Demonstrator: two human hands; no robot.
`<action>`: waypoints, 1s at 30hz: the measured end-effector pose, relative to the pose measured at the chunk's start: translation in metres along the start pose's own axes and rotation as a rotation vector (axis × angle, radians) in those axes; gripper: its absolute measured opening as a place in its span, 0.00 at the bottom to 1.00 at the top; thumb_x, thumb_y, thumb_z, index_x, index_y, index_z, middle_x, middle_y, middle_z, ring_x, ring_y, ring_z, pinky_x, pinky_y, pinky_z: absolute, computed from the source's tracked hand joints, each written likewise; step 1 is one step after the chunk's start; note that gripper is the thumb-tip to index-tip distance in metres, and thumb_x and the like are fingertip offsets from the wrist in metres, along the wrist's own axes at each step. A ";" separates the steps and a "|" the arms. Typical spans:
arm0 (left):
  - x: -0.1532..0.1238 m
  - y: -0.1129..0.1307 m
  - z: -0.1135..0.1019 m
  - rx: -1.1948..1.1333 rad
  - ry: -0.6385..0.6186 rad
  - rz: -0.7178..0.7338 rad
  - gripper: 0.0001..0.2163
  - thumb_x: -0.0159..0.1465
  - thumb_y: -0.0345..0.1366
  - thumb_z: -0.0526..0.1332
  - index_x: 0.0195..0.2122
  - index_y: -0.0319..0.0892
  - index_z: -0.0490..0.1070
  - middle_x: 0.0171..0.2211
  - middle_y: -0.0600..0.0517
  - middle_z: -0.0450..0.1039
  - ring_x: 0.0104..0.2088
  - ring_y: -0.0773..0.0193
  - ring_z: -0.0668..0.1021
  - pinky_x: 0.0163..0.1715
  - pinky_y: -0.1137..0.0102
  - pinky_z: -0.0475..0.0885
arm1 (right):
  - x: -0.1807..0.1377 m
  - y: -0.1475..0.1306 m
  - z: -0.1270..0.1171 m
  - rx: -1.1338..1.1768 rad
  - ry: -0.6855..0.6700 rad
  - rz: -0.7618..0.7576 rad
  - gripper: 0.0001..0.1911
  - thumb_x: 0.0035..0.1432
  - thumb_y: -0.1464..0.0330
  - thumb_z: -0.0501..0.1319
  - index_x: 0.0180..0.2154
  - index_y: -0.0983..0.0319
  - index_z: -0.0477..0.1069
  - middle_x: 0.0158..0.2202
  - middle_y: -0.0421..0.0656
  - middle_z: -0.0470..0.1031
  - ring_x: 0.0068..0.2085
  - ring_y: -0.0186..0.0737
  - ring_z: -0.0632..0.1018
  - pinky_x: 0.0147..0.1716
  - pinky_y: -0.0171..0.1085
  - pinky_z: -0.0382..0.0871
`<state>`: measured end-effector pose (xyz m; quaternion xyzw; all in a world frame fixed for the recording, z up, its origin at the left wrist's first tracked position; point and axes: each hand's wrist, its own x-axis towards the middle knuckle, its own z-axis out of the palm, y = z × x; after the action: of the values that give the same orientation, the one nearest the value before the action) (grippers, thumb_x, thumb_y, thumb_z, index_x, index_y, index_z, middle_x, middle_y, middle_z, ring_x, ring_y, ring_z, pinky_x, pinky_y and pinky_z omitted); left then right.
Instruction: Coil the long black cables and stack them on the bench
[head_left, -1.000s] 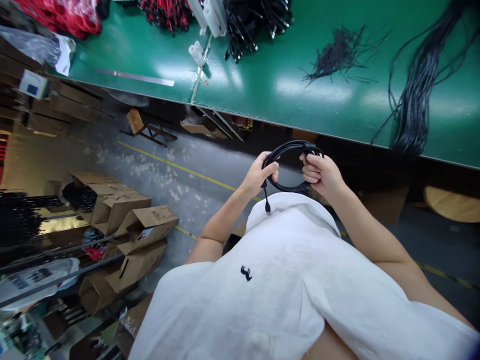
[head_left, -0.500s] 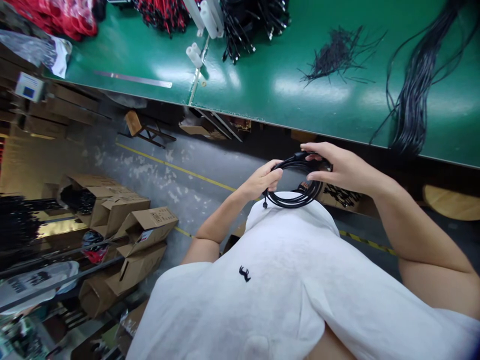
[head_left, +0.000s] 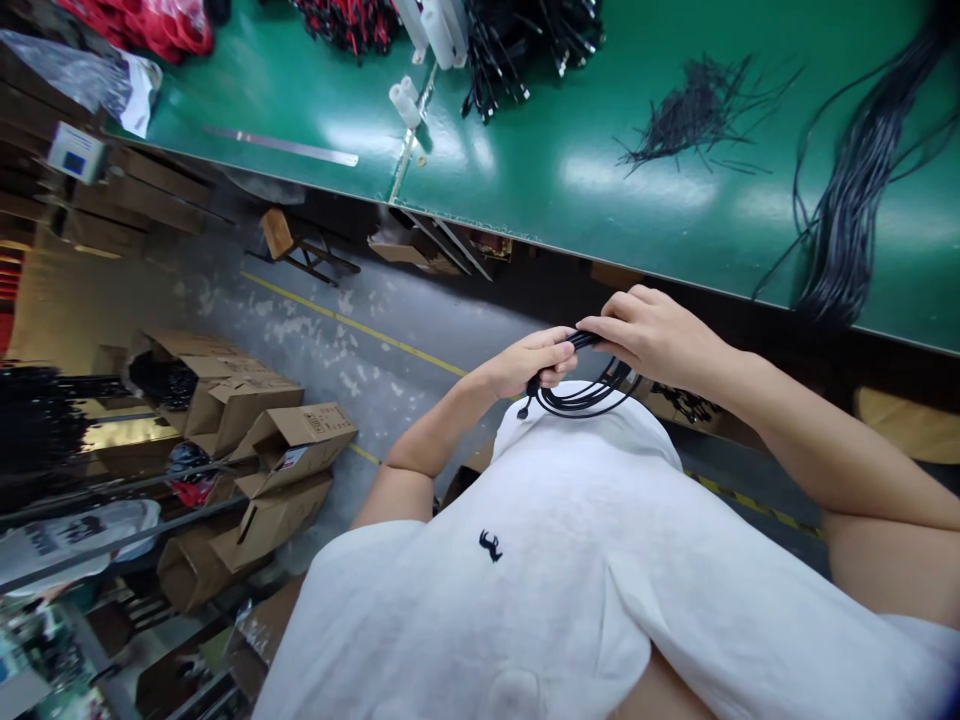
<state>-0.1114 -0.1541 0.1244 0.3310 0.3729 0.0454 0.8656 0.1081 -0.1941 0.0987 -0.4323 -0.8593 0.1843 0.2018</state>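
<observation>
A coiled black cable [head_left: 581, 398] lies nearly flat between my two hands, just above the hem of my white shirt [head_left: 570, 560]. My left hand [head_left: 534, 362] pinches the left side of the coil, with a small plug hanging below its fingers. My right hand [head_left: 654, 335] lies over the top right of the coil, fingers closed around the strands. Both hands are below the front edge of the green table [head_left: 525, 170].
On the table lie a bundle of long black cables [head_left: 847, 210], a heap of black ties [head_left: 690, 115], black plug leads [head_left: 517, 50], red-black cables [head_left: 345, 20] and a metal ruler [head_left: 281, 147]. Open cardboard boxes [head_left: 247, 430] stand on the floor at left.
The coil has tipped from upright to nearly flat and sunk toward my shirt. My right hand has moved from the coil's right side over its top, toward my left hand.
</observation>
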 end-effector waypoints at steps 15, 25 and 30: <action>-0.006 -0.015 -0.015 0.226 -0.135 0.007 0.20 0.62 0.52 0.64 0.40 0.38 0.69 0.25 0.56 0.67 0.27 0.68 0.74 0.35 0.68 0.70 | -0.005 -0.013 0.014 -0.216 -0.339 0.036 0.10 0.68 0.73 0.48 0.45 0.66 0.66 0.36 0.47 0.71 0.34 0.40 0.70 0.23 0.36 0.46; 0.009 -0.019 0.004 -0.167 -0.172 -0.173 0.09 0.64 0.38 0.65 0.35 0.38 0.69 0.19 0.60 0.61 0.16 0.74 0.63 0.21 0.73 0.64 | 0.005 -0.005 0.010 -0.350 -0.259 -0.154 0.13 0.70 0.73 0.45 0.42 0.63 0.68 0.32 0.44 0.71 0.30 0.39 0.69 0.23 0.39 0.47; 0.012 0.003 0.005 -0.467 0.156 0.113 0.12 0.72 0.34 0.55 0.31 0.38 0.69 0.16 0.64 0.48 0.12 0.78 0.54 0.15 0.80 0.56 | 0.005 0.001 0.001 -0.113 0.165 -0.011 0.15 0.71 0.66 0.48 0.53 0.62 0.67 0.47 0.50 0.75 0.45 0.44 0.74 0.39 0.41 0.64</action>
<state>-0.0989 -0.1500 0.1213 0.1380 0.3991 0.2038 0.8833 0.1053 -0.1900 0.0983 -0.4521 -0.8511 0.0981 0.2482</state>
